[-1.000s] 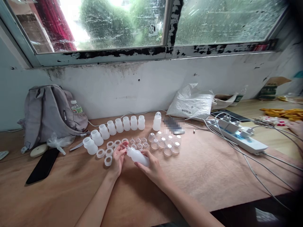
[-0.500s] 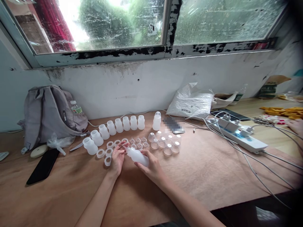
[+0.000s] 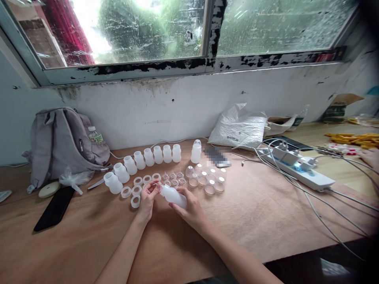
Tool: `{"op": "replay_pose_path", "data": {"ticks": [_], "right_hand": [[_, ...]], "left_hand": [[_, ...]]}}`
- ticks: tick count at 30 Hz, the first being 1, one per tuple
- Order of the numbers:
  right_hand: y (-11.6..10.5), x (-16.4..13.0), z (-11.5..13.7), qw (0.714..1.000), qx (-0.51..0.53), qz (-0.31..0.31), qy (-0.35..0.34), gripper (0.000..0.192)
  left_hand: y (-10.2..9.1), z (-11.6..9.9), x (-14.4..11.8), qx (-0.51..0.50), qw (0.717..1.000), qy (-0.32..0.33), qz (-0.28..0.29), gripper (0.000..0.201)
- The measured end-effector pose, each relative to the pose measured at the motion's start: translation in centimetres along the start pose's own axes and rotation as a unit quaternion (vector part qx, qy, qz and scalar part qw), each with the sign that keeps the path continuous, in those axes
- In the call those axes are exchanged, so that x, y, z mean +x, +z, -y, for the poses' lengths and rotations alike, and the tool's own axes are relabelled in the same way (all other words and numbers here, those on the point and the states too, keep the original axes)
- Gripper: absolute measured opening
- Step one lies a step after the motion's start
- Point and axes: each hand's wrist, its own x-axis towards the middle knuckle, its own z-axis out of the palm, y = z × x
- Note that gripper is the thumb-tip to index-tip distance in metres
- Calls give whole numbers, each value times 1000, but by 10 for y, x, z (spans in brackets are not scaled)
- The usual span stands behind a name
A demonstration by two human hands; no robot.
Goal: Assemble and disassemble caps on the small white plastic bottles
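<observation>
My right hand (image 3: 191,207) is wrapped round a frosted white baby bottle (image 3: 174,197), tilted with its neck to the left. At the bottle's top, the fingers of my left hand (image 3: 149,197) pinch the clear nipple, mostly hidden behind them. White collar rings (image 3: 126,192) lie just left of and behind my left hand. Behind the held bottle are several clear nipples (image 3: 174,182), and to their right several clear dome caps (image 3: 210,189). A curved row of open bottles (image 3: 130,165) stands further back, with one capped bottle (image 3: 196,152) upright apart from them.
On the left are a grey backpack (image 3: 56,146), a black phone-like slab (image 3: 55,209) and a round cream disc (image 3: 49,189). A white power strip (image 3: 308,175) with trailing cables lies on the right, near a silvery plastic bag (image 3: 238,128). Another person's hand (image 3: 371,157) shows at the right edge.
The fingers of my left hand have closed into a tighter pinch at the bottle's tip. My right hand and the bottle have hardly moved.
</observation>
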Motion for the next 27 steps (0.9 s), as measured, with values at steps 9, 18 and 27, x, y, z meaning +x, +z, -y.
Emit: {"op": "replay_pose_path", "data": {"ticks": [9,18,27], "right_hand": [[2,1,-4,999,-26,-24,-15,35],[-1,0,1,1000,19,5,5,31],[5,-1,-7,999,-9,-31,-26,35]], "left_hand": [[4,0,-3,-9,1000,10,5,31],[2,-1,-2,1,1000,11,1,34],[12,-2,-9,-2,999,-22,40,39]]}}
